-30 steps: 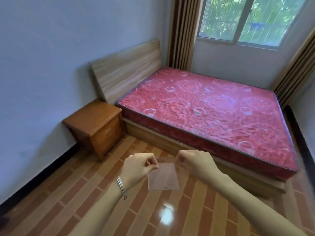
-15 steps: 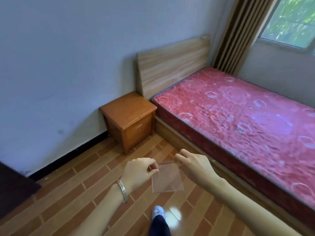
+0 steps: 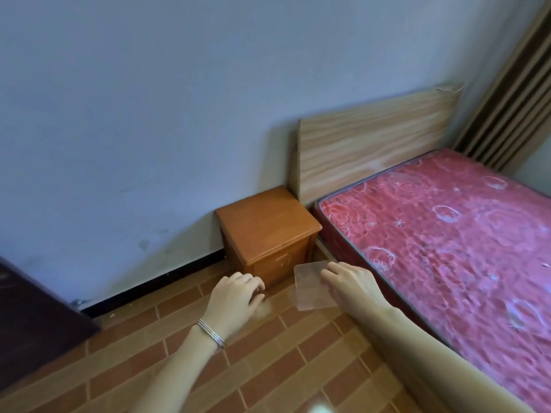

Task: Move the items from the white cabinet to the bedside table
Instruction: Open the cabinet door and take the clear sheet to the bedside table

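My right hand (image 3: pixel 351 286) pinches a small clear square plastic sheet (image 3: pixel 310 290) by its right edge and holds it in the air, just in front of the bedside table (image 3: pixel 268 226). The table is a low orange-brown wooden cube against the wall, and its top is bare. My left hand (image 3: pixel 235 296), with thin bracelets on the wrist, hovers left of the sheet and does not touch it. Its fingers are curled. A faint pale blur sits under the fingertips, and I cannot tell whether it holds anything. The white cabinet is out of view.
A bed with a red patterned mattress (image 3: pixel 447 242) and a pale wooden headboard (image 3: pixel 372 141) stands right of the table. Striped curtains (image 3: pixel 512 108) hang at the far right. A dark piece of furniture (image 3: pixel 32 320) juts in at the left over the brick-patterned floor (image 3: pixel 268 368).
The view has swung left and closer to the bedside table. My left hand has let go of the sheet, which only my right hand now holds, nearer the table.
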Demonstrator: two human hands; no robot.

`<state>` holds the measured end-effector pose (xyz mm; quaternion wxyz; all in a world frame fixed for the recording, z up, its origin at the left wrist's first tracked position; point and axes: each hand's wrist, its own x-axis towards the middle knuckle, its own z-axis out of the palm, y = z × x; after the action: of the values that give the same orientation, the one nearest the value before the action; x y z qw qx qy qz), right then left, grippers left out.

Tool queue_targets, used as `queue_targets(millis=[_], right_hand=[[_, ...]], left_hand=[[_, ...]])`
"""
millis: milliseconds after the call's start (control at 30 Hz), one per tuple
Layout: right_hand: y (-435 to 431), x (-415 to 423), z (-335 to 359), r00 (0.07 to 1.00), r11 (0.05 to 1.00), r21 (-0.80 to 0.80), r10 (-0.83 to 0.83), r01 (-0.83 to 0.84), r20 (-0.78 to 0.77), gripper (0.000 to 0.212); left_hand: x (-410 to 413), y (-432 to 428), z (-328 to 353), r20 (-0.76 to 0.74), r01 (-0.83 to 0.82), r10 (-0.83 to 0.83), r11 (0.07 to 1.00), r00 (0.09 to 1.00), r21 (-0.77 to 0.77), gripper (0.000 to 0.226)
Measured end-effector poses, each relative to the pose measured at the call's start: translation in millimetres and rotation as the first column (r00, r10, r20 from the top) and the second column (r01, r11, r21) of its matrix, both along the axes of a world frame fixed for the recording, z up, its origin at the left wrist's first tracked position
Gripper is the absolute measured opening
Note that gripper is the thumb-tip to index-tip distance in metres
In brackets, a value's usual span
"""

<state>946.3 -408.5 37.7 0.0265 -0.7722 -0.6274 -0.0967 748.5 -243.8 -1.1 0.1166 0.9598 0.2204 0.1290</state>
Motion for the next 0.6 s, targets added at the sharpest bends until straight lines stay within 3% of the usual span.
queue_targets(millis=[233, 400, 600], right_hand=[[71.3, 59.0, -28.3, 0.995, 0.996, -0.088, 0.009, -0.017, -0.099, 0.032], [133.4, 95.6, -39.2, 0.979, 0.984, -0.179, -0.031, -0.006, -0.203, 0.016], [225.9, 154.3, -30.3, 0.981, 0.979, -0.204, -0.047, 0.007, -0.190, 0.014]], left_hand=[[34.7, 59.5, -24.8, -0.010, -0.051, 0.053, 0.994, 0.999, 0.101, 0.011], [76.5, 117.0, -38.9, 0.002, -0.056, 0.056, 0.990, 0.998, 0.130, 0.026], [124.3, 201.7, -44.9, -0.063, -0.081, 0.090, 0.988, 0.994, 0.131, 0.040]])
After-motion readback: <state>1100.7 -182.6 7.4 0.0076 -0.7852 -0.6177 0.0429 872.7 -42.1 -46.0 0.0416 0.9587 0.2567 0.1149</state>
